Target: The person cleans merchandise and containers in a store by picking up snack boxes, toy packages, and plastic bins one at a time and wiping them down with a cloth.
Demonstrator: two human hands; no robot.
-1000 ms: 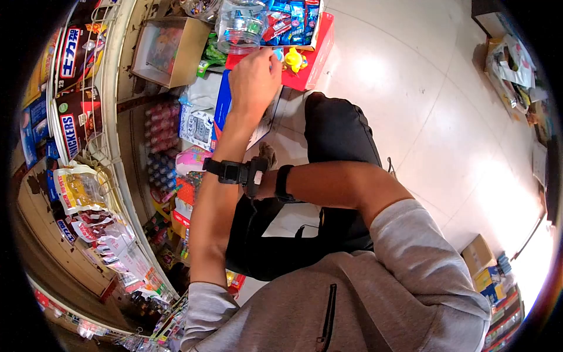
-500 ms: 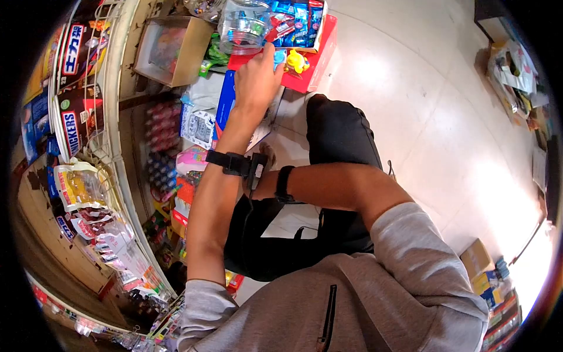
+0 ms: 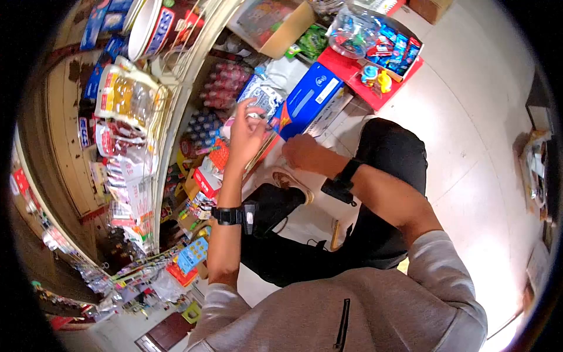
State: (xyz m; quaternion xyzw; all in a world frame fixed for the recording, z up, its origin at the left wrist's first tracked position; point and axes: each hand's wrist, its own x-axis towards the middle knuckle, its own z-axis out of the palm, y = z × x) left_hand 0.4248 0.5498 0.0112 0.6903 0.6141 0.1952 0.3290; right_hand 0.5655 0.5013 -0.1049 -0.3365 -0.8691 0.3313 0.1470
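My left hand [image 3: 247,136] is raised over the lower shelf goods with its fingers curved and apart, and I see nothing held in it. Just beyond its fingertips lies a blue-and-white patterned package [image 3: 264,97]. My right hand [image 3: 304,152] is closed at the near corner of a blue box [image 3: 311,97]; its fingertips are hidden, so what it grips does not show. On a red box [image 3: 375,97] farther off are a blue toy figure [image 3: 369,73] and a yellow toy figure [image 3: 384,81], beside a clear plastic jar [image 3: 352,35] and an open box of blue and red wrapped sweets [image 3: 394,50].
A wire shelf rack [image 3: 182,82] with snack bags runs along my left. Small bottles [image 3: 226,84] and a cardboard box [image 3: 287,32] stand on the lower level. My bent knee [image 3: 393,146] is at the right, over the tiled floor [image 3: 469,146].
My left hand has drawn back from the blue toy figure toward the lower shelf. My right hand, hidden behind the left forearm before, now shows beside the blue box. The view has shifted.
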